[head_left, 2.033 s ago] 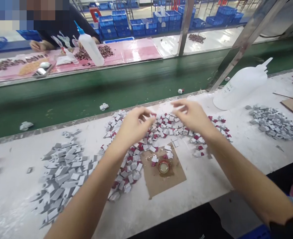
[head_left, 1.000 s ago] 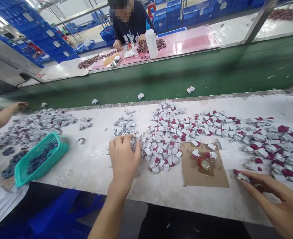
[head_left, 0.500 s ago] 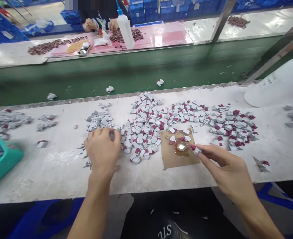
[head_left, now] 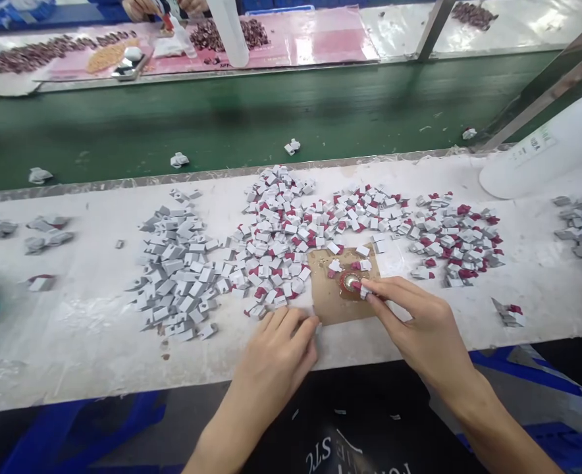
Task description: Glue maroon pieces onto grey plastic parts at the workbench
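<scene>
Between its thumb and fingertips my right hand pinches a small grey and dark-red plastic part. The part's red end is over or touching a shiny round spot of liquid, on a square of brown cardboard. A few more grey and red parts lie on the cardboard's upper half. My left hand rests by the cardboard's lower left corner, fingers curled and closed; what they hold is mostly hidden. Left of it spreads a heap of plain grey parts.
Grey and red parts are heaped behind the cardboard, with another pile to the right. A big white bottle leans at the right. Across the green belt, another person's hands work near a white bottle.
My left hand has moved right, from the grey heap to the cardboard's corner. The right hand has brought its part left onto the liquid spot. The whole view has shifted somewhat.
</scene>
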`<act>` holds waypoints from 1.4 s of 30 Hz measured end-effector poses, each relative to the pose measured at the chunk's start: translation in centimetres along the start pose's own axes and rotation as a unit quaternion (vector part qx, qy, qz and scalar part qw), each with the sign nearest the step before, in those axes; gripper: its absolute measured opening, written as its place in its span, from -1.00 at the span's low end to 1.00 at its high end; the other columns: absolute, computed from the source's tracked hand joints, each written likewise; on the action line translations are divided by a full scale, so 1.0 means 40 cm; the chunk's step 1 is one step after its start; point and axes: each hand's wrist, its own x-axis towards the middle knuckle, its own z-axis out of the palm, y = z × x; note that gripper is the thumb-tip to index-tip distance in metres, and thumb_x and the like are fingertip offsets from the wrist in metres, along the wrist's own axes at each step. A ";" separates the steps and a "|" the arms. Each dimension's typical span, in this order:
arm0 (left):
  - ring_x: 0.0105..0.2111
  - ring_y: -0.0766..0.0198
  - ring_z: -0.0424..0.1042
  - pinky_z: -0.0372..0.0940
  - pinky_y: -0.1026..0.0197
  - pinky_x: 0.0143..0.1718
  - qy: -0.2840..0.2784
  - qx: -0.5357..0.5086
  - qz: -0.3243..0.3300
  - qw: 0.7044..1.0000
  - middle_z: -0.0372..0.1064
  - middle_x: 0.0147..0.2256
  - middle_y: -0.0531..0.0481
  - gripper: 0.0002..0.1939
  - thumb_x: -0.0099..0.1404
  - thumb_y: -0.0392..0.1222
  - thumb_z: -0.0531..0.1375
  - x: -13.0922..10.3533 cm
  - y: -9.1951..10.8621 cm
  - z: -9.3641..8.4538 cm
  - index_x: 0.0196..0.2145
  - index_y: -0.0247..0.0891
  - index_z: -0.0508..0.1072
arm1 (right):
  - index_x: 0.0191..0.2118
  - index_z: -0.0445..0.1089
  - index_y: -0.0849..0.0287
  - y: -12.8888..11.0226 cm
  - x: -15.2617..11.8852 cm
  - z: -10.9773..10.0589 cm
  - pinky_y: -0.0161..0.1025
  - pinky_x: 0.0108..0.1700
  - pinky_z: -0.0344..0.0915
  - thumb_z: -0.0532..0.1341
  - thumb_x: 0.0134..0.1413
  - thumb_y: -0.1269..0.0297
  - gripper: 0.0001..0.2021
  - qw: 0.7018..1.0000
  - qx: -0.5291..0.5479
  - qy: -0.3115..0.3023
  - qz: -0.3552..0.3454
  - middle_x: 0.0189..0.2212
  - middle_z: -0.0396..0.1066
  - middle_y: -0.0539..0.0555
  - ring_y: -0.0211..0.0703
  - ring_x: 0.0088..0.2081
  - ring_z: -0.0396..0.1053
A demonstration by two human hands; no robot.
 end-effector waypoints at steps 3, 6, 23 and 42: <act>-0.18 0.01 0.64 0.60 -0.01 -0.17 0.034 -0.075 -0.067 0.994 0.60 -0.10 -0.10 -0.61 0.54 -0.40 0.21 -0.022 0.014 0.024 0.25 -0.17 0.47 | 0.11 0.77 -0.09 -0.001 0.003 0.001 0.01 -0.03 0.77 0.31 0.54 0.33 -0.73 1.000 -0.001 0.000 0.005 -0.01 0.79 0.09 0.13 0.01 0.78; -0.14 0.01 0.67 0.61 0.00 -0.12 0.091 -0.121 -0.145 0.978 0.59 -0.10 -0.07 -0.66 0.58 -0.29 0.30 -0.042 0.033 0.051 0.23 -0.08 0.46 | 0.09 0.77 -0.09 -0.003 0.002 0.001 0.01 -0.02 0.77 0.33 0.53 0.32 -0.75 1.000 0.010 0.010 0.017 0.00 0.80 0.09 0.14 0.02 0.78; -0.05 0.15 0.74 0.66 0.14 0.05 0.082 -0.644 -0.279 0.708 0.73 -0.08 0.00 -0.76 0.43 -0.16 0.55 0.180 0.056 0.004 0.00 -0.04 0.68 | -0.04 0.83 -0.16 0.001 0.020 -0.020 0.09 0.20 0.73 0.61 0.28 -0.03 -0.79 0.905 0.376 0.033 0.197 0.01 0.82 0.07 0.17 0.09 0.79; -0.08 0.12 0.79 0.69 0.14 0.02 0.056 -0.654 -0.276 0.702 0.78 -0.13 -0.04 -0.78 0.35 -0.16 0.61 0.232 0.055 0.033 -0.16 -0.09 0.68 | 0.01 0.84 -0.13 -0.017 0.033 -0.038 -0.17 -0.12 0.71 0.50 0.43 0.19 -0.85 0.946 0.294 0.013 0.134 -0.19 0.76 0.07 -0.02 -0.14 0.74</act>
